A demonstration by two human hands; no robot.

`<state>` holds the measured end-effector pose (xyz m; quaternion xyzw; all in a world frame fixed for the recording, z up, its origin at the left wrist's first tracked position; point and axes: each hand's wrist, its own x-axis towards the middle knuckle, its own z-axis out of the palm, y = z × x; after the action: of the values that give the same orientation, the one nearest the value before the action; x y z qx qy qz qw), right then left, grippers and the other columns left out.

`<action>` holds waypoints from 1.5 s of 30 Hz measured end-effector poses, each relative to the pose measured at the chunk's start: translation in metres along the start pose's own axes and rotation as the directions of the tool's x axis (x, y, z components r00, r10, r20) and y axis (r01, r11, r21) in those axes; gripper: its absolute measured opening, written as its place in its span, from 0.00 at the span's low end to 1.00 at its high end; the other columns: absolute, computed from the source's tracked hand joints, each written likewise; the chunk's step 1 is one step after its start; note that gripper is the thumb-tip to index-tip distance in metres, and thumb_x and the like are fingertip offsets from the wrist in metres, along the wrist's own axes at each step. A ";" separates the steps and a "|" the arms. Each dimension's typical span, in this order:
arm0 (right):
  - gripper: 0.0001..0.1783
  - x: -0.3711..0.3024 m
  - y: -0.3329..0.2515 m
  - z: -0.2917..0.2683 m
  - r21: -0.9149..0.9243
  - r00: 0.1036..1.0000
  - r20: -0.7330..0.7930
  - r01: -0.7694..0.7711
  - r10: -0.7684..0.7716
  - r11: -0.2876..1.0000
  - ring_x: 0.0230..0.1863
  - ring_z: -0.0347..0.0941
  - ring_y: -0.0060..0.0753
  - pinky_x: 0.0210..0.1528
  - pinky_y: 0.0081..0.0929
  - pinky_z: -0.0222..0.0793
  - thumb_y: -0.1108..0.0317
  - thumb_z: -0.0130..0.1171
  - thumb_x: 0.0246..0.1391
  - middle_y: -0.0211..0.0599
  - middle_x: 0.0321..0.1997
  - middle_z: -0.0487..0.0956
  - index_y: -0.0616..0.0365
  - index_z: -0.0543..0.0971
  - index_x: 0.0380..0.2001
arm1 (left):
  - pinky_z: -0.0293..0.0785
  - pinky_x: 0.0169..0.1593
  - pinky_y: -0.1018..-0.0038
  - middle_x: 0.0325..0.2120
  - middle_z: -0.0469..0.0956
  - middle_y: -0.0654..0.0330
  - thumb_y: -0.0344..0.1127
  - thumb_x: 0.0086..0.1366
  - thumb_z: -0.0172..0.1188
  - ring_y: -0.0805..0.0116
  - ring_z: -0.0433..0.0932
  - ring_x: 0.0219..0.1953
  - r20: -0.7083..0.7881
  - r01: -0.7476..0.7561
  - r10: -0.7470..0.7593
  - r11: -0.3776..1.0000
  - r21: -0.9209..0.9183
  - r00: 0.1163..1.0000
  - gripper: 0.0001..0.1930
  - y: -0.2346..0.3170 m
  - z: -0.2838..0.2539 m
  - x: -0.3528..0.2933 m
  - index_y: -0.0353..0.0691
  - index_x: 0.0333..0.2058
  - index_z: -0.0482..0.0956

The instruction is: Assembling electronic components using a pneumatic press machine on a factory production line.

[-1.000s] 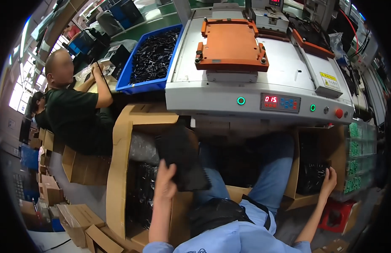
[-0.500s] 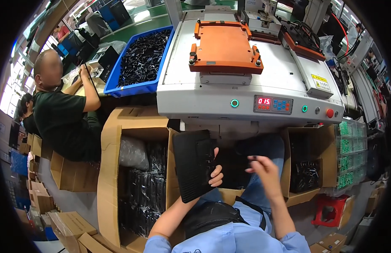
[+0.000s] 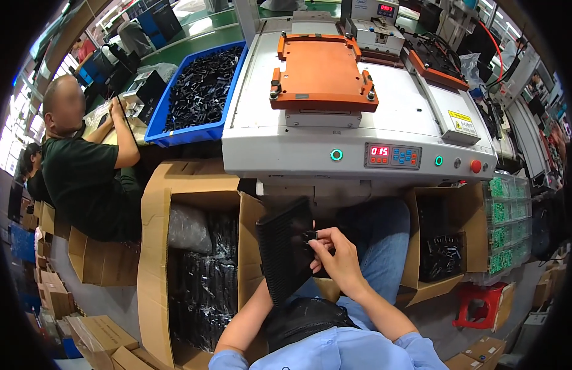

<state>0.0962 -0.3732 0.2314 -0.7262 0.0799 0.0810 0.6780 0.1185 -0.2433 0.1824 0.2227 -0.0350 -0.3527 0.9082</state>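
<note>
A flat black plastic panel [image 3: 279, 256] with a ribbed face is held tilted over my lap. My left hand [image 3: 315, 264] is closed on its right side, most of the hand hidden behind the panel. My right hand [image 3: 337, 254] pinches a small black plastic piece [image 3: 310, 236] against the panel's right edge. The piece is partly covered by my fingertips, so whether it is seated or only touching I cannot tell.
Ahead stands a white machine [image 3: 286, 151] bearing an orange fixture [image 3: 323, 68]. A blue bin [image 3: 196, 135] of small black parts is at the left. Open cartons [image 3: 153, 246] flank my legs; another person [image 3: 88, 166] sits at far left. A red stool [image 3: 477, 305] is at right.
My right hand has moved left with the small black piece and brought it to the panel's edge. The panel has turned to a steeper tilt in my left hand. The view has shifted slightly.
</note>
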 end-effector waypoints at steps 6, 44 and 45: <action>0.20 0.015 0.018 -0.026 0.267 0.954 0.301 -0.074 -0.010 0.961 0.23 0.75 0.26 0.28 0.22 0.74 0.77 0.57 0.52 0.34 0.25 0.74 0.62 0.62 0.45 | 0.66 0.28 0.74 0.26 0.70 0.56 0.43 0.67 0.41 0.69 0.68 0.23 -0.106 0.100 -0.105 0.994 -0.053 0.989 0.16 -0.003 -0.010 -0.016 0.35 0.36 0.69; 0.14 0.013 0.081 -0.113 -0.052 0.971 -0.163 0.171 -0.177 0.984 0.34 0.72 0.24 0.37 0.23 0.68 0.61 0.58 0.53 0.33 0.32 0.77 0.61 0.78 0.36 | 0.62 0.59 0.67 0.51 0.68 0.53 0.21 0.53 0.59 0.61 0.69 0.53 -0.411 0.069 0.037 0.968 0.240 0.911 0.30 -0.018 -0.026 -0.006 0.33 0.56 0.60; 0.14 0.016 0.063 -0.140 -0.422 0.926 -0.296 0.092 -0.233 0.902 0.33 0.74 0.33 0.37 0.28 0.70 0.62 0.60 0.50 0.40 0.33 0.77 0.62 0.78 0.34 | 0.62 0.59 0.67 0.51 0.68 0.53 0.21 0.53 0.59 0.61 0.69 0.53 -0.416 0.066 0.042 0.968 0.241 0.908 0.30 -0.016 -0.026 -0.008 0.33 0.56 0.60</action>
<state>0.0988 -0.5174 0.1759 -0.8565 0.1155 -0.0885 0.4953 0.1084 -0.2391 0.1533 0.4057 0.1176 -0.2953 0.8570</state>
